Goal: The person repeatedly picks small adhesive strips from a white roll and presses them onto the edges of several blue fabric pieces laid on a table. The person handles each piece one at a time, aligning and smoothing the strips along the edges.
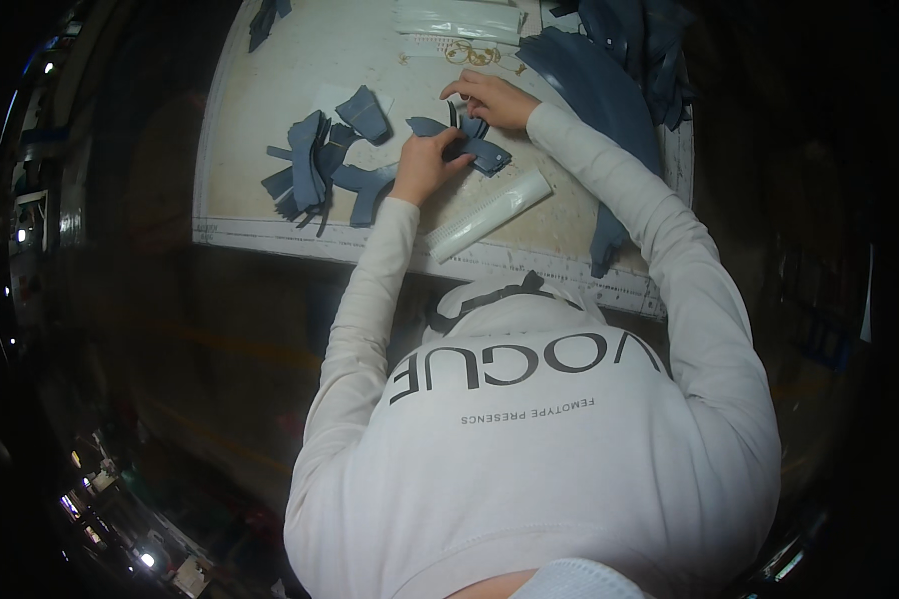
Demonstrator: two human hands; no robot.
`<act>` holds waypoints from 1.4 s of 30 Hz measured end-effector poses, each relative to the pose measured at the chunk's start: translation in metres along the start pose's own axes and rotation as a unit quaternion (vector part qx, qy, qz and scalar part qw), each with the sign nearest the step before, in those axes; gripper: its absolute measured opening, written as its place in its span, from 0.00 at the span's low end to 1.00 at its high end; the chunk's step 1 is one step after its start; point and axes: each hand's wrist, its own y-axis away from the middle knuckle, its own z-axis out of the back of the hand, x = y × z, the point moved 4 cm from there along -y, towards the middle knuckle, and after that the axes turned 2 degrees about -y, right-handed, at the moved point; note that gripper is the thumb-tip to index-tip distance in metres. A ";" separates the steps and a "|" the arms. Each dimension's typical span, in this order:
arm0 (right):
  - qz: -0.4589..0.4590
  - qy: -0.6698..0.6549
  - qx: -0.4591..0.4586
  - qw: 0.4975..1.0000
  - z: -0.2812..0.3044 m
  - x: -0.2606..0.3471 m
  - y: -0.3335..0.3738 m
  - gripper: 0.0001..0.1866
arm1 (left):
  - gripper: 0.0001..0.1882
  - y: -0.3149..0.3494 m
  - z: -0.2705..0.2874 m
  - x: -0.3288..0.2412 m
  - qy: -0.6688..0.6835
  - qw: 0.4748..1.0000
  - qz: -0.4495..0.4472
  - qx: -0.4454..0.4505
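My left hand (pixel 432 165) is closed on a small stack of blue cut fabric pieces (pixel 489 155), its thumb and fingers pressing at the stack's left side. Just above, my right hand (pixel 499 100) hovers with its fingers apart, near the stack's upper edge. A narrow dark strip (pixel 452 115) stands up between the two hands. Beside my left wrist lies another blue piece (pixel 365 188). Toward my body, a rolled pale plastic packet (pixel 489 215) rests at a slant on the table.
The pale table (pixel 240 180) has a marked front edge. Bundled blue pieces (pixel 310 165) and a tied blue stack (pixel 365 115) lie on the left. Larger blue panels (pixel 594 90) are heaped on the right. Pale plastic packets (pixel 459 20) and tan bands (pixel 469 52) sit at the back.
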 end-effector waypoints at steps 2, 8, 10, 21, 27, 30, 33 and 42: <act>0.007 0.033 0.018 0.999 -0.002 -0.001 -0.002 0.27 | 0.20 0.000 0.000 0.001 -0.002 1.000 -0.001 0.001; 0.043 0.073 0.010 0.996 -0.005 0.000 -0.007 0.26 | 0.18 -0.002 -0.002 0.002 -0.017 1.000 -0.014 0.007; -0.009 -0.006 -0.017 1.000 -0.003 -0.005 -0.009 0.26 | 0.17 -0.002 -0.001 0.003 0.018 1.000 -0.012 -0.006; -0.062 -0.102 -0.047 0.992 0.013 -0.003 0.013 0.47 | 0.12 -0.005 0.007 0.008 0.103 0.981 0.117 -0.114; -0.012 0.047 0.086 0.995 -0.001 0.006 -0.014 0.54 | 0.13 -0.003 0.006 0.008 0.114 0.981 0.100 -0.119; -0.014 0.073 0.155 0.985 -0.005 0.010 -0.020 0.58 | 0.13 -0.003 0.003 0.009 0.117 0.980 0.097 -0.126; 0.009 0.129 0.182 0.975 -0.010 0.015 -0.024 0.61 | 0.13 -0.003 0.001 0.010 0.097 0.984 0.106 -0.109; -0.037 0.190 0.207 0.959 -0.017 0.011 -0.040 0.61 | 0.14 -0.002 -0.002 0.012 0.082 0.987 0.087 -0.104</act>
